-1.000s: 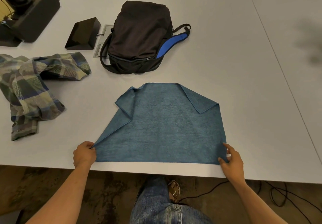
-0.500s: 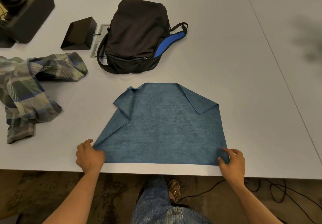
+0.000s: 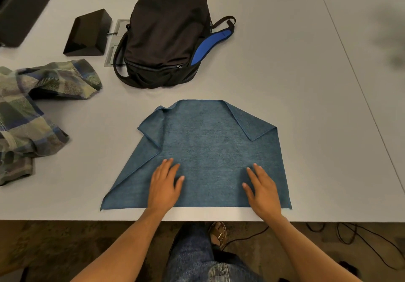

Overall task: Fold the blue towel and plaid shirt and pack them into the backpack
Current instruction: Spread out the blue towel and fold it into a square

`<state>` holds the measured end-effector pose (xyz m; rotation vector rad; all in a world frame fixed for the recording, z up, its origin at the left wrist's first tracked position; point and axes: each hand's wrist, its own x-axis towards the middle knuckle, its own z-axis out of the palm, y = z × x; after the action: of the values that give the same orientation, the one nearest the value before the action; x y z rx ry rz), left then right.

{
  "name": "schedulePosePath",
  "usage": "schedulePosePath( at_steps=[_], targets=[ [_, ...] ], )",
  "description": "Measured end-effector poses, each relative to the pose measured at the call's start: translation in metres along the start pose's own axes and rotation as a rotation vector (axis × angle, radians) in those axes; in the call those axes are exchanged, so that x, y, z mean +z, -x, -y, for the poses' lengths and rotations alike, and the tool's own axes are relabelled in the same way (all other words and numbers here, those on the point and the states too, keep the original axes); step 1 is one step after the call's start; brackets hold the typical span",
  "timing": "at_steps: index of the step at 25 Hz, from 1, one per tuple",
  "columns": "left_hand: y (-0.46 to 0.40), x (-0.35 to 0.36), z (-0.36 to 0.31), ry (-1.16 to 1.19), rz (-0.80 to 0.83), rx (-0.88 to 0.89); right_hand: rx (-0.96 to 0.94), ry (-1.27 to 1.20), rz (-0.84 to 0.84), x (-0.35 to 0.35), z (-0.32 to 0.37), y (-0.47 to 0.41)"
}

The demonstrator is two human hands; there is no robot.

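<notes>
The blue towel lies spread on the grey table near its front edge, with both far corners turned over onto it. My left hand rests flat on the towel's near left part, fingers straight. My right hand lies flat on its near right part in the same way. The black backpack lies behind the towel, zipped, with a blue strap showing on its right side. The plaid shirt sits crumpled at the left of the table.
A black wedge-shaped box stands left of the backpack beside a metal floor-box plate. A larger black device fills the far left corner. Cables lie on the floor under the table's right side.
Both hands have let go of the towel's near corners and moved inward onto its near part, where they now lie flat. The towel has not shifted.
</notes>
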<state>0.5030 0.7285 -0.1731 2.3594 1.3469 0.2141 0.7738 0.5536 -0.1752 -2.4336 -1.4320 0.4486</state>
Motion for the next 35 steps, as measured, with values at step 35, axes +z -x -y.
schedulePosePath(
  at_steps=[35],
  targets=[
    [-0.046,0.029,-0.009,-0.291,0.142,0.130,0.063,0.193,0.119,-0.009,-0.021,-0.187]
  ],
)
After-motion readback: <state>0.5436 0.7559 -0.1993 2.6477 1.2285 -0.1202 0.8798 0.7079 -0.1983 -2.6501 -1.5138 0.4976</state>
